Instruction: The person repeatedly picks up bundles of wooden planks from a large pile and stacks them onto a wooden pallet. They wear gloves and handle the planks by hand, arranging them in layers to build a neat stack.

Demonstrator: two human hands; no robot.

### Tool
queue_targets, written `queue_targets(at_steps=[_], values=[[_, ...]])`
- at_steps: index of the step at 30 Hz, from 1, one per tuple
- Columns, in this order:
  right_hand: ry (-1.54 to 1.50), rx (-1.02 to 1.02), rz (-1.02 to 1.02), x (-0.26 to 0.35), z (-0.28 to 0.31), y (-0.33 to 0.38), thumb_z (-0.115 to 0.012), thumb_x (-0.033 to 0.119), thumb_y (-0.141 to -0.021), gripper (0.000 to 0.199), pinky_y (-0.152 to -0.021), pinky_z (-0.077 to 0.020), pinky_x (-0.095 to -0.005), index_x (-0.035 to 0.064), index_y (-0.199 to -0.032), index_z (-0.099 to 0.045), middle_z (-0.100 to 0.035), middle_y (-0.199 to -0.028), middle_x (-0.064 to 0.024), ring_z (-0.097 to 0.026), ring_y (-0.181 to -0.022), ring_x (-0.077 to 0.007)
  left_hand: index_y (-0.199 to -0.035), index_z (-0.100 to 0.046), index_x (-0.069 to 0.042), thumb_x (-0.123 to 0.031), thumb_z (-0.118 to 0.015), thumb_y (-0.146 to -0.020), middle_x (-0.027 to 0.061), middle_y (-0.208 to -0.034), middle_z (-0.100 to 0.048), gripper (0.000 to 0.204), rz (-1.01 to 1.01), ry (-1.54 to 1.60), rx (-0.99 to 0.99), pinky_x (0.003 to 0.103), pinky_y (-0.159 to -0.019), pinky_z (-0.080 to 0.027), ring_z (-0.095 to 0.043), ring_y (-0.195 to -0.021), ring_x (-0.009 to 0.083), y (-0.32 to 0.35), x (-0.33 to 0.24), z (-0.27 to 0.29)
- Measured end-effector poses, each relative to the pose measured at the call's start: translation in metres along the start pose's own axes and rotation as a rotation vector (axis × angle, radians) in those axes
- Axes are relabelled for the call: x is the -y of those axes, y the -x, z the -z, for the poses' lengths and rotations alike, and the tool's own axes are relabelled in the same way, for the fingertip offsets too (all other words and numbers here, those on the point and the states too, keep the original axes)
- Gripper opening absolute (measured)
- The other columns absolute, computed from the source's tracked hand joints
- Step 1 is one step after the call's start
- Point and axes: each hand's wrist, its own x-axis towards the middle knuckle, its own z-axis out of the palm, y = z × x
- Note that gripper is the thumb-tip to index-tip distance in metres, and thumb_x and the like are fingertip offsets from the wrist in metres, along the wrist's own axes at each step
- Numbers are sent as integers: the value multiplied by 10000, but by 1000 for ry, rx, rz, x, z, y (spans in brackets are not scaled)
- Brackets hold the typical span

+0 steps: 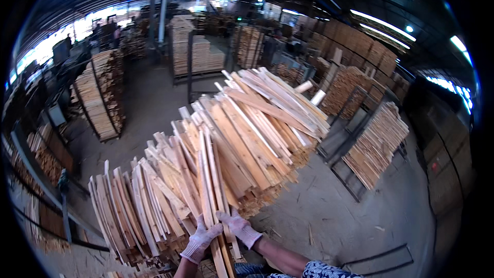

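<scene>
A: State the condition of the hands.

B: The left hand (202,239) is closed around a narrow bundle of wooden strips (207,185). The right hand (237,225) presses the bundle's right side with bent fingers; how firmly it grips, I cannot tell. Both wear pale knitted gloves (250,236).

A: Location of the strips?

B: Lengthwise over the middle of a broad lumber pile (249,146), near ends running past the hands toward the lower edge of view.

A: Material and form?

B: Bare wood, long, slender, square-edged, cream to orange-brown. The pile mixes these with wider flat boards; its left part fans out in uneven rows. One reddish board (270,109) lies slantwise across the upper right part.

A: Surroundings?

B: To the right, a slat stack (376,143) with rough, ridged layers on a dark frame (346,185). To the left, a tall board stack (100,98) with ragged edges. The floor (329,213) is grey, scattered with splinters. A blue-and-white patterned sleeve (327,269) covers part of the right arm.
</scene>
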Motion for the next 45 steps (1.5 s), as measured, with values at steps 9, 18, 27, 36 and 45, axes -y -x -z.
queue_targets(at_steps=[9,18,27,36,45], values=[[-582,-121,-265,50,-3,3,-620,463,-926,891,-1004,-425,-341,57,-1542,-120,-542,-1330,-236,-543,-1216,-294,-1435,-308,-64,-94,-758,-824,100,-1178,-591,759,-119,-58,-119,292,-823,-534,-608,-989,187,-12,34,15],[-725,-166,9,73,-45,-4,-692,393,-905,860,-1098,-350,-348,30,-1519,-211,-406,-1460,-171,-398,-1336,-238,-1498,-183,-88,-12,-762,-796,106,-1181,-542,913,-210,-210,-310,300,-840,-528,-587,-993,176,44,-22,15],[-978,26,279,162,11,-10,-746,280,-842,942,-1046,-422,-335,30,-1527,-150,-440,-1407,-161,-436,-1285,-240,-1496,-111,-32,-88,-791,-650,161,-1295,-470,1087,-454,-393,-296,345,-965,-474,-530,-1128,227,85,-27,24],[-855,135,228,173,-45,16,-749,207,-836,756,-1012,-447,-337,61,-1425,-298,-500,-1285,-97,-500,-1193,-198,-1483,-133,-86,-61,-746,-758,122,-1281,-486,950,-345,-282,-344,334,-916,-493,-532,-1108,210,132,-45,35],[-919,474,357,240,-65,42,-798,235,-810,852,-1050,-389,-341,47,-1452,-271,-485,-1310,-85,-454,-1230,-179,-1476,-192,-73,-44,-718,-748,136,-1288,-513,899,-604,-400,-684,320,-949,-488,-556,-1108,193,214,-54,28]])
